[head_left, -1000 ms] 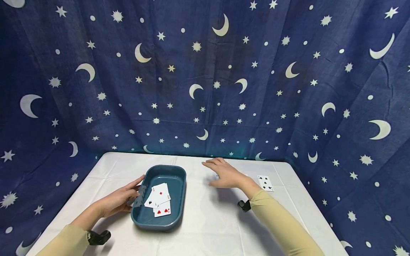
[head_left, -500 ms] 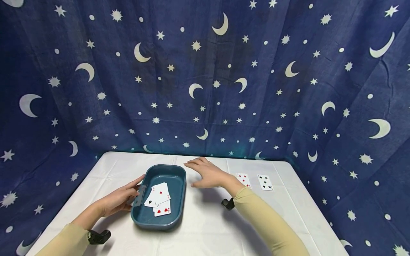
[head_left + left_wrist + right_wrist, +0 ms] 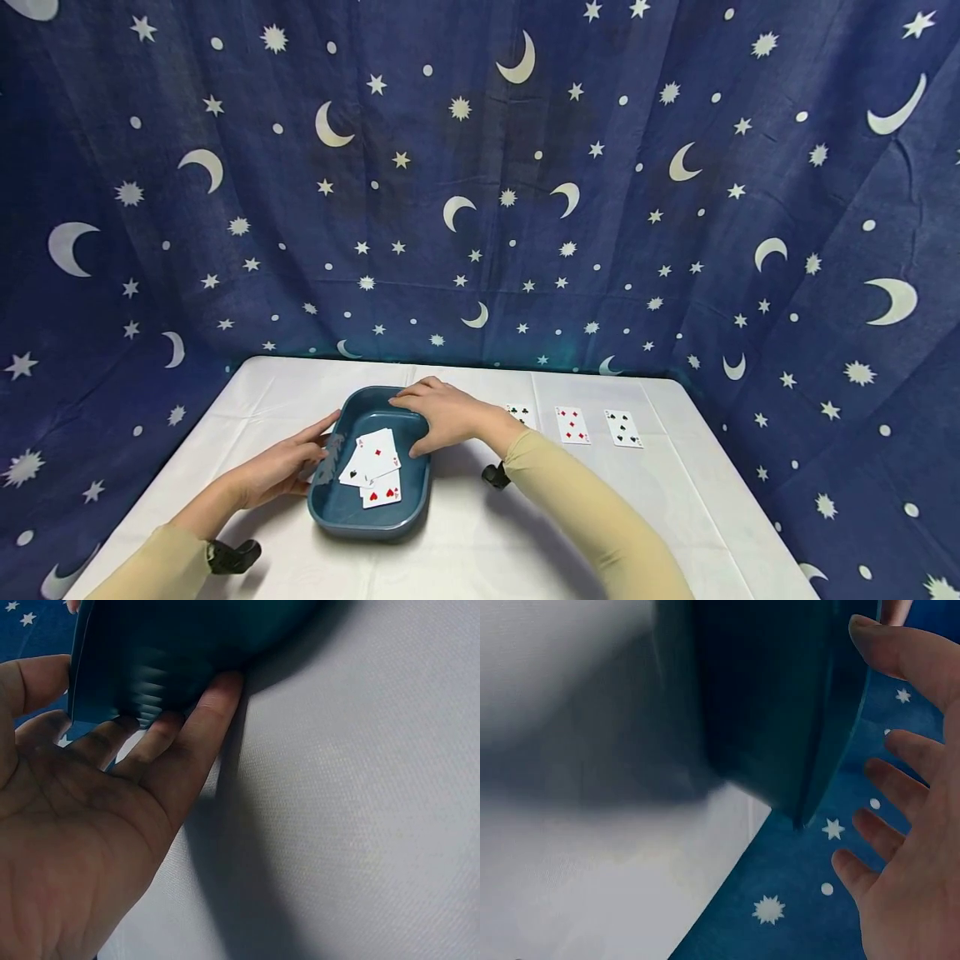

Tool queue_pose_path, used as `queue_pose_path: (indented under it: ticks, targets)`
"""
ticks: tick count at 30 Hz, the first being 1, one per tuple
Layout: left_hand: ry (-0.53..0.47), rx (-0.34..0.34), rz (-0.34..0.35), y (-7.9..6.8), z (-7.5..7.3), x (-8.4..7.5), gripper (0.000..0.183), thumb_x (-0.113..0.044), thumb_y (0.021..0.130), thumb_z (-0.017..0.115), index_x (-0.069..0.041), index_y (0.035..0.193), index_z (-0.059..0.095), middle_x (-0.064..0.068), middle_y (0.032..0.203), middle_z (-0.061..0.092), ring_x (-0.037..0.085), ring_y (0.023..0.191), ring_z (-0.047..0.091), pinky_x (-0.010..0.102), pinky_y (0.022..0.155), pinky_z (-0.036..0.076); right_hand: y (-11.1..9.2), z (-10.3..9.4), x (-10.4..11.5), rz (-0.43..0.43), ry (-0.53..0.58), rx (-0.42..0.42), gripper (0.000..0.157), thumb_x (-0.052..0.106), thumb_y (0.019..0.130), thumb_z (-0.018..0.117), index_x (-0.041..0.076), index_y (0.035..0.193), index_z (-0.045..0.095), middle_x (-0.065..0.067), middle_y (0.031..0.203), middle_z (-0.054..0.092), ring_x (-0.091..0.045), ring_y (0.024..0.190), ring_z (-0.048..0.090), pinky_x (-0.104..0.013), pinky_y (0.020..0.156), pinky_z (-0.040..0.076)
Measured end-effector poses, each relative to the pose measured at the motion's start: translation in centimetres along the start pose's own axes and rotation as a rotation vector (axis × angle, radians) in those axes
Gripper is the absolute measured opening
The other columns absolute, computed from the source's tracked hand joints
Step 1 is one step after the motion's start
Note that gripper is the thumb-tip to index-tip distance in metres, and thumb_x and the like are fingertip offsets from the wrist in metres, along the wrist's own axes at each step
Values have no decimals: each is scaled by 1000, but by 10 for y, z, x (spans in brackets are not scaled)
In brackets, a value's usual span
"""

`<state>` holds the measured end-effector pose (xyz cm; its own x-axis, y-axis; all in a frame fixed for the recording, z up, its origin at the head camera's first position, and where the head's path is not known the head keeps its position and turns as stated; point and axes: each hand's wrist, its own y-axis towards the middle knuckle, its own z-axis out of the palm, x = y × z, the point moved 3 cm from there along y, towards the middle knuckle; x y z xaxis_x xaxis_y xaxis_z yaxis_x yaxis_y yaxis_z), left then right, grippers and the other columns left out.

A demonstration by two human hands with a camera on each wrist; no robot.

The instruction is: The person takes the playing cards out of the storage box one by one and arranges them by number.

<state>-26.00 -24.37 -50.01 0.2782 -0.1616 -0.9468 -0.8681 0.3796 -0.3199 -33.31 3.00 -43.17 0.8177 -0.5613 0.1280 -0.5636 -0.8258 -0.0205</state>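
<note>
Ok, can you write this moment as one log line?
left hand: touching left side of tray; right hand: empty, over tray; tray: overlapping cards; table: three face-up cards, one partly hidden
</note>
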Motion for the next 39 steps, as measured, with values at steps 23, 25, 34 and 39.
queue_pose_path:
  ticks: [23, 25, 34, 39]
  targets:
    - [-9, 36, 29, 1, -2, 1, 79, -14, 102, 49, -32, 166, 6, 25, 166, 9, 34, 133, 42, 52, 90, 53, 42, 32, 22, 62, -107, 203, 90, 59, 76, 84, 26, 152, 51, 9, 150, 50, -15, 133, 42, -33, 106, 40]
    - [-14, 44, 36, 1, -2, 2, 79, -14, 102, 48, -31, 166, 6, 26, 166, 11, 33, 130, 45, 52, 90, 52, 43, 34, 23, 73, -92, 204, 90, 59, 75, 85, 26, 152, 52, 9, 149, 50, -15, 131, 43, -33, 105, 41]
    - [-11, 43, 34, -1, -2, 1, 79, -15, 102, 50, -32, 166, 6, 26, 166, 8, 34, 133, 44, 53, 90, 52, 49, 40, 22, 108, -77, 218, 90, 59, 75, 85, 26, 152, 52, 8, 150, 49, -15, 131, 42, -33, 105, 41]
    - [-13, 39, 29, -1, -2, 1, 79, -14, 102, 49, -32, 166, 6, 25, 167, 6, 34, 135, 41, 53, 91, 52, 52, 43, 23, 104, -99, 241, 90, 58, 76, 84, 26, 152, 51, 7, 151, 48, -14, 129, 42, -31, 105, 40]
